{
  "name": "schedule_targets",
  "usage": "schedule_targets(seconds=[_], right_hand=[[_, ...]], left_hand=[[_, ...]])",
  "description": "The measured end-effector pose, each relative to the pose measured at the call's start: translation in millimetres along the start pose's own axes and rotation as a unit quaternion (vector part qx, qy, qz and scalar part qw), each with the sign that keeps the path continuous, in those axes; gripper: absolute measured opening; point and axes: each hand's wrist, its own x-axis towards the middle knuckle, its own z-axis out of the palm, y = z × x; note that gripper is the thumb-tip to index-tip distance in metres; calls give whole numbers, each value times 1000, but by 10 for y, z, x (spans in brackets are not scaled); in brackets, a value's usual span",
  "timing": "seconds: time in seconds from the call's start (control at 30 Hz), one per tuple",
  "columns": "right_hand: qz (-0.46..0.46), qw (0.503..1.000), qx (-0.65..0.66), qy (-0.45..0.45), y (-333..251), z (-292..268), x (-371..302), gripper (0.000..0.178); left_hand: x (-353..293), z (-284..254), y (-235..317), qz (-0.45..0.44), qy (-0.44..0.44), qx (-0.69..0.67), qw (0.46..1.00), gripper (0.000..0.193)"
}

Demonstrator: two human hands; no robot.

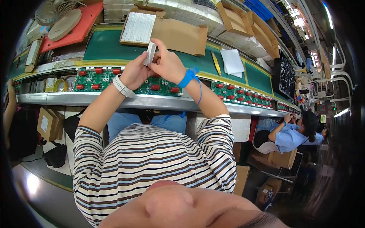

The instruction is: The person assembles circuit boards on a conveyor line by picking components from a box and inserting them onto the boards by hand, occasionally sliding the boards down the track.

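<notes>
Both my hands meet above the circuit boards and hold a small, narrow white-and-silver strip (150, 52); its exact kind cannot be made out. My left hand (135, 72), with a white watch strap at its wrist, pinches the strip's lower end. Around its right side curl the fingers of my right hand (167, 64), which wears a blue wrist strap (189, 77) with a cord. Just beyond them lies an open cardboard box (178, 36) with rows of small white pieces (138, 27). Green circuit boards (95, 80) with red components line the rail below my hands.
A yellow cutter knife (216, 63) and white sheets (232, 62) lie on the green bench to the right. At the far left stand a fan (55, 11) and a red board (76, 28). A co-worker (289, 133) sits along the line at right; another person's arm (10, 100) shows at left.
</notes>
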Motion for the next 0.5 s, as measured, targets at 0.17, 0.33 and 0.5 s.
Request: schedule_targets(seconds=[0.17, 0.33, 0.5], right_hand=[[-145, 981, -9, 130, 245, 117, -305, 60], [42, 962, 264, 54, 497, 163, -384, 36], [95, 947, 299, -65, 438, 122, -502, 39]], left_hand=[[-83, -58, -90, -28, 44, 74, 996, 27], [-155, -19, -68, -111, 43, 180, 976, 20], [-163, 20, -88, -143, 63, 322, 934, 20]])
